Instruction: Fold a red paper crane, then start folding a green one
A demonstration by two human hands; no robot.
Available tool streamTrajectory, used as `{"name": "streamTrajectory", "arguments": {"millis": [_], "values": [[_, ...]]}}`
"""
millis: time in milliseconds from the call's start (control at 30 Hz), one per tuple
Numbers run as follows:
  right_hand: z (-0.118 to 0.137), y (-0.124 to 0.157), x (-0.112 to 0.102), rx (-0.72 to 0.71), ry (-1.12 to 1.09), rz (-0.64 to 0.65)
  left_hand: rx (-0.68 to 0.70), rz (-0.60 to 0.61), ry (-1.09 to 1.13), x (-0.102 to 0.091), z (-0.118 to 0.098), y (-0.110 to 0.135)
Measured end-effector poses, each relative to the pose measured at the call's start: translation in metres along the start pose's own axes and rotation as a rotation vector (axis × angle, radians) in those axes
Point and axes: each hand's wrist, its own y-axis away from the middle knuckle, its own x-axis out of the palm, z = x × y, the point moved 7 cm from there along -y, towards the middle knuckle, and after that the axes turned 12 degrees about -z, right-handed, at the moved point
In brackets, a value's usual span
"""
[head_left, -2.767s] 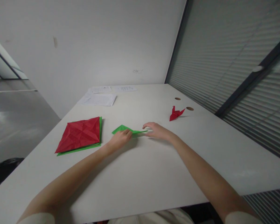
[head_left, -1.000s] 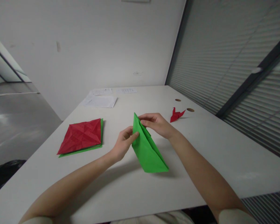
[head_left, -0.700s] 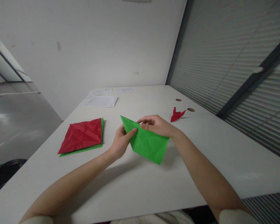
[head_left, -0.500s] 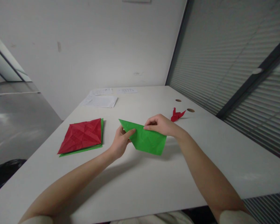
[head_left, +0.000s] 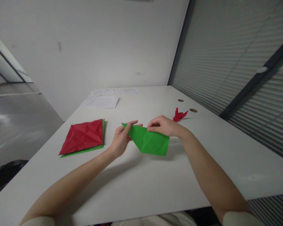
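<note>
Held above the table between both hands is a folded sheet of green paper (head_left: 153,142), creased, with a pointed left corner and a straight upper edge. My left hand (head_left: 119,141) grips the pointed end, its thumb in front and fingers behind, two fingertips showing past the upper edge. My right hand (head_left: 163,126) pinches that upper edge near its middle. A shadow of the paper falls on the white tabletop (head_left: 141,185). Parts of the left fingers are hidden behind the sheet.
A creased red sheet (head_left: 83,136) lies on green sheets at the left. Beyond my right hand stands a folded red paper figure (head_left: 180,115). Printed white papers (head_left: 103,102) rest at the back left. Two round holes pierce the right side; a black bag (head_left: 6,175) is below left.
My left thumb has shifted left and up to the paper's pointed end, and its fingers have stretched out behind. The paper now shows a bend down its middle. The right hand keeps its pinch.
</note>
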Motion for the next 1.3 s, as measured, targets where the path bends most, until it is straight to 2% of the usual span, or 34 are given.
{"name": "streamTrajectory", "arguments": {"millis": [200,467,633,733,967,1167,1300], "values": [[0.004,0.0,0.0,0.0,-0.013,-0.01,0.015,-0.003,0.01,-0.001,0.0,-0.001],[0.002,0.003,-0.007,-0.024,0.019,-0.023,0.124,-0.056,0.027,-0.008,-0.009,-0.006],[0.002,0.002,-0.008,-0.034,0.04,-0.024,0.104,-0.075,0.053,-0.011,-0.008,-0.008],[0.001,0.002,-0.007,-0.043,0.049,-0.025,0.097,-0.042,0.093,-0.008,-0.009,-0.008],[-0.003,0.002,-0.005,-0.05,0.043,0.017,0.116,0.118,0.127,0.002,-0.013,-0.002],[-0.005,0.007,-0.012,-0.022,-0.055,0.066,0.17,0.19,0.099,0.003,-0.024,0.0],[-0.004,0.01,-0.014,-0.021,-0.073,0.074,0.172,0.183,0.055,0.002,-0.028,0.001]]}}
